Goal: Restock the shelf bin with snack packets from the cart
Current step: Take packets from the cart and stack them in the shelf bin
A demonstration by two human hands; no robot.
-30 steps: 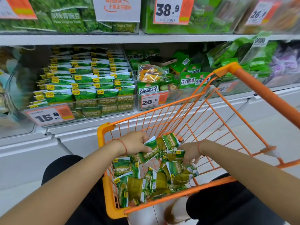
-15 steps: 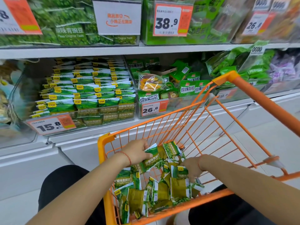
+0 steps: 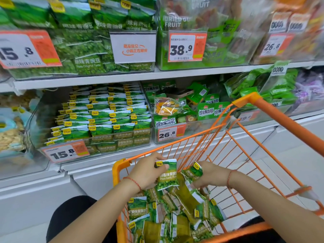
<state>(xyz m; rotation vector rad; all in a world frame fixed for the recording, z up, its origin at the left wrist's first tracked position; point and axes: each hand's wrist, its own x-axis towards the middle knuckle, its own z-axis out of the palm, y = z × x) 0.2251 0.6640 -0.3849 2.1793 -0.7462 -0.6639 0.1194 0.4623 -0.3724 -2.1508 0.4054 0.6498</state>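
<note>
Lower centre of the frame, over the orange cart (image 3: 121,168): the left hand (image 3: 146,173) pinches a garlic pea packet (image 3: 167,174); the right hand (image 3: 209,175) grips another packet (image 3: 192,171). They look light, crinkly, slippery; best held by sealed edges.

my left hand (image 3: 148,172) grips an upright green packet (image 3: 168,174) over the orange cart (image 3: 206,142) | my right hand (image 3: 209,174) pinches a smaller packet (image 3: 192,171) | loose packets (image 3: 168,214) piled below | shelf bin (image 3: 98,137) holds rowed packets
</note>
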